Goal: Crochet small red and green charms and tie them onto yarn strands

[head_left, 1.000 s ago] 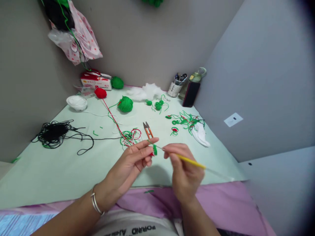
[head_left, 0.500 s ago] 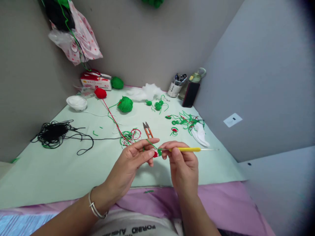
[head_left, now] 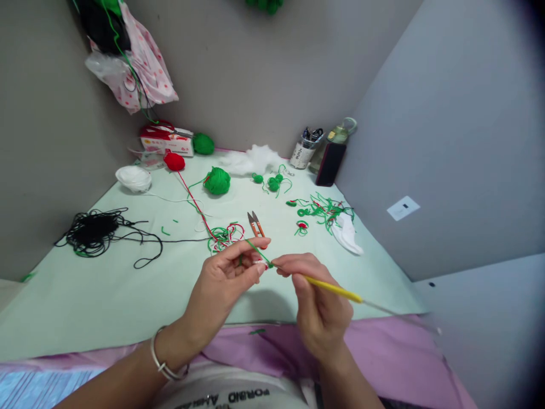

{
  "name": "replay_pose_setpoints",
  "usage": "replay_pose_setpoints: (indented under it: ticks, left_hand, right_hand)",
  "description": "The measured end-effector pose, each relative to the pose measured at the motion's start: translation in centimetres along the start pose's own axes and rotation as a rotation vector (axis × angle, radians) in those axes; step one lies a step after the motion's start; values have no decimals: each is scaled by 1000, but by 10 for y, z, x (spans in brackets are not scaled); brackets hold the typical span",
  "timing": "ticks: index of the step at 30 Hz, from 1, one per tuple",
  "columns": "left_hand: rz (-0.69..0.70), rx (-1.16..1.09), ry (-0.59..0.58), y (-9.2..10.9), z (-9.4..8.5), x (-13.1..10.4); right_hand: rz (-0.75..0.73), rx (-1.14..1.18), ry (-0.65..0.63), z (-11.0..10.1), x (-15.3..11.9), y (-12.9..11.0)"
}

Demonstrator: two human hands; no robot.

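The pale green, cloth-like covered worktop [head_left: 128, 301] spans the lower and middle frame. At lower centre, the left hand [head_left: 215, 287] is closed in a pinch on a small crocheted piece, its index finger extended; the right hand [head_left: 321, 307], nearer lower right, grips a slender hook by thumb and fingers. A loose tangle of black yarn [head_left: 91, 230] lies at centre left. The slim metal crochet hook with a yellow grip [head_left: 334, 288] slants from the piece towards lower right; it is probably light and stiff, best held at the grip, its thin shaft likely smooth. A round ball of bright green yarn [head_left: 217, 181] rests above centre, and orange-handled metal thread snips [head_left: 257, 223] lie just beyond the left fingertips. The small red, white and green crocheted yarn piece [head_left: 267, 266], partly hidden between the hands, should be light, soft and easily deformed, best pinched beside the working edge. A thin green strand [head_left: 258, 250] runs from it to the left index finger; pulling could tighten or snag the loops.
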State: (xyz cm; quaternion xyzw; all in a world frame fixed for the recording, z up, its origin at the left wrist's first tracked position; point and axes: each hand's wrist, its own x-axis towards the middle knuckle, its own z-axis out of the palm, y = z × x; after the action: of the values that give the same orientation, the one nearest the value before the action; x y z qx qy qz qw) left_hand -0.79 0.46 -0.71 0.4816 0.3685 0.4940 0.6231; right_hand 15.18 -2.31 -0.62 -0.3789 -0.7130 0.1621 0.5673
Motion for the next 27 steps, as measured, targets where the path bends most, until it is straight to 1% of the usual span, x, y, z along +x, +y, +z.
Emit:
replay_pose_setpoints:
  ticks: [3,4,6,7,9,10,12,14,15,17,20,22,23,25,27]
  left_hand:
    - [14,-8,33,1,4,-2]
    - [-14,-48,25,1,5,-2]
    - [-131,-176,-30,3,6,0]
    - [-200,-248,-61,3,5,1]
    - [-298,-364,-96,5,4,4]
    - [-314,-399,-95,7,3,6]
    - [-296,-418,-80,9,2,7]
    - [-267,-383,-80,10,3,6]
    - [-249,-353,-79,10,4,6]
    - [-202,-289,-60,8,7,4]
    - [-159,-266,-24,3,9,4]
    - [-216,-335,-58,0,8,5]
    - [-262,-383,-86,0,6,6]
    - [-337,-467,-123,1,4,8]
    - [-344,-500,-111,3,2,9]
  right_hand:
    - [-176,-251,-50,4,-4,4]
    - [-226,-331,-40,5,-6,6]
    - [-267,-403,-7,8,-8,8]
    - [-246,-378,11,9,-8,9]
    - [-122,-220,79,9,-5,9]
    - [-41,-109,123,9,-3,8]
    - [95,103,190,9,2,7]
    - [148,212,180,10,7,6]
    - [149,218,156,11,8,7]
    - [119,152,113,13,7,7]
    - [8,-55,78,16,1,8]
    - [-74,-182,73,16,-2,9]
    - [-92,-205,78,15,-3,9]
    - [-41,-147,121,13,-2,9]
    - [77,13,188,10,1,9]
